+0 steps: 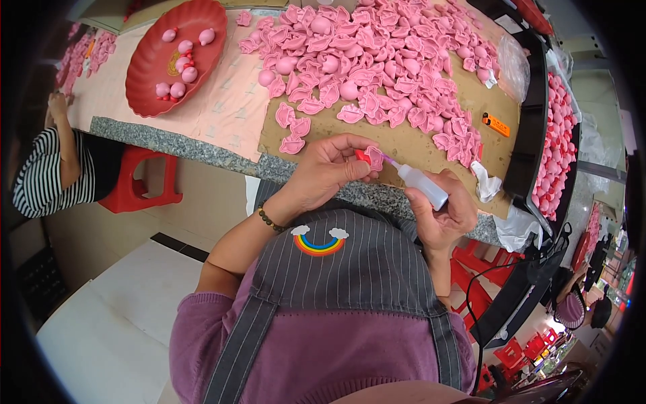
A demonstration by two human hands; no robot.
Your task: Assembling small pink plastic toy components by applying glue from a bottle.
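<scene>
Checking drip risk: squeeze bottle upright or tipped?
Tipped: in the right hand, the squeeze bottle shows its long side to the overhead camera, nozzle toward the pink piece.

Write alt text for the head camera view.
A person's left hand holds a small pink and red piece; the right hand aims a squeeze bottle at it. Beyond lie a heap of pink pieces and a red tray.

held pink shell [375, 159]: 1 | squeeze bottle [422, 186]: 1 | red tray [145, 71]: 1 | bracelet [265, 217]: 1 | piled pink shells [363, 54]: uncountable
</scene>
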